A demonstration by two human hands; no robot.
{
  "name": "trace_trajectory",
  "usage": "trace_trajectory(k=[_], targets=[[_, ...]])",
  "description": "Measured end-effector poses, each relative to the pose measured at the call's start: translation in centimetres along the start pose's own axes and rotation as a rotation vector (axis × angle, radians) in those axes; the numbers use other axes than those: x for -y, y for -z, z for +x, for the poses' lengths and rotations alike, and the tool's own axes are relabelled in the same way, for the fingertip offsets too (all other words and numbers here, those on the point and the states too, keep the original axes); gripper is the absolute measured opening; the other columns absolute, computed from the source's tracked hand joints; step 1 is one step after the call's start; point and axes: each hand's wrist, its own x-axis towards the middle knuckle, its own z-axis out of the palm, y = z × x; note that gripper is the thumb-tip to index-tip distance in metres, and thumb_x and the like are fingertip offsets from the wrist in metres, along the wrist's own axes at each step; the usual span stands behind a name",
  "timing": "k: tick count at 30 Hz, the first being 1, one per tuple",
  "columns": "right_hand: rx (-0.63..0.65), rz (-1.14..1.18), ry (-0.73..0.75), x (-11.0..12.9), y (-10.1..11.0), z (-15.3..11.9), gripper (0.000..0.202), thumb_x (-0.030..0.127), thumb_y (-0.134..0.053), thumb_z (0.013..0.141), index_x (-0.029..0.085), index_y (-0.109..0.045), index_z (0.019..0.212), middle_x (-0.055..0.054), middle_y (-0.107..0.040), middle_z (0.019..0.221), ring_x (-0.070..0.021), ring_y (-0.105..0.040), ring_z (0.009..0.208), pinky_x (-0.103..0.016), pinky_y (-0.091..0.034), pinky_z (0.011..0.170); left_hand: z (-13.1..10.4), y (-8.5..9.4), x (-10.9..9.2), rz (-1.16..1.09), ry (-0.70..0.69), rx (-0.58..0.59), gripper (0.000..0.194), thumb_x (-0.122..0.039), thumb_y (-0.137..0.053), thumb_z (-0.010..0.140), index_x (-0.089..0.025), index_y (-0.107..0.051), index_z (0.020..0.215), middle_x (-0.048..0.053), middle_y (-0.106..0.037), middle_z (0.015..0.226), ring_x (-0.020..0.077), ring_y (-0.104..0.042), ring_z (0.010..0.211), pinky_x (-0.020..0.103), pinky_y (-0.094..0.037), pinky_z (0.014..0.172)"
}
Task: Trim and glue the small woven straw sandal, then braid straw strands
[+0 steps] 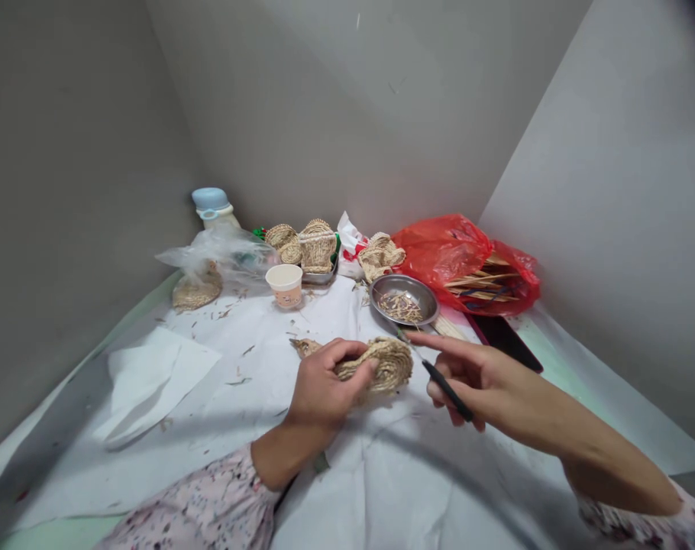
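Note:
My left hand (330, 378) is closed around a coiled piece of braided straw (390, 367), thumb on the near side and fingers over the top. A pointed brown end (305, 347) of something sticks out on the far side of that hand. Just right of the coil, my right hand (473, 374) grips a slim black-handled tool (447, 391), its thin metal part slanting up and left. The index finger stretches toward the tool's far end, and the other fingers curl under the handle. Whether the tool touches the straw I cannot tell.
Behind the hands stand a steel bowl (376, 294) of straw scraps, a paper cup (287, 289), and woven straw pieces (318, 248). A red plastic bag (439, 256) of straw and a phone (513, 344) lie right. Left are a clear bag (221, 248), a blue-lidded bottle (211, 202) and white paper (158, 374).

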Motion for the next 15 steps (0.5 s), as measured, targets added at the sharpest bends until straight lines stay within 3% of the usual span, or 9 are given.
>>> trace_trajectory(k=[3,6,10,15], targets=[[-0.213,-0.296,0.197,-0.19,0.17,-0.48,0.058,0.028,-0.058,0.086,0.028,-0.045,0.142,-0.004,-0.066,0.09,-0.0164,-0.061,0.074,-0.027,-0.049,0.062,0.38,0.22,-0.14,-0.233,0.188,0.038,0.018,-0.031,-0.072,0.07,-0.017,-0.072,0.081,0.004,-0.074,0.079,0.0187,-0.066,0.072,0.028,-0.051,0.066],[-0.342,-0.579,0.353,-0.4,0.29,-0.8,0.051,0.028,-0.06,0.084,0.027,-0.052,0.134,-0.008,-0.064,0.114,-0.0213,-0.063,0.092,-0.035,-0.051,0.079,0.64,0.27,0.03,-0.429,0.308,0.071,0.027,-0.034,-0.076,0.068,-0.015,-0.069,0.086,0.004,-0.073,0.08,0.017,-0.066,0.071,0.027,-0.051,0.065],[-0.416,-0.826,0.431,-0.64,0.16,-0.95,0.048,0.03,-0.058,0.085,0.024,-0.053,0.132,-0.01,-0.065,0.112,-0.0238,-0.064,0.092,-0.037,-0.052,0.079,0.86,0.19,0.49,-0.596,0.385,0.063,0.036,-0.034,-0.082,0.062,-0.018,-0.058,0.084,0.001,-0.07,0.074,0.0144,-0.065,0.064,0.025,-0.05,0.06],[-0.449,-1.019,0.441,-0.88,-0.35,-0.81,0.047,0.027,-0.056,0.085,0.022,-0.053,0.132,-0.011,-0.065,0.108,-0.0254,-0.064,0.09,-0.037,-0.051,0.074,0.88,0.14,0.59,-0.639,0.427,0.103,0.037,-0.035,-0.082,0.063,-0.018,-0.054,0.08,0.0,-0.068,0.073,0.0139,-0.064,0.063,0.025,-0.049,0.059]])
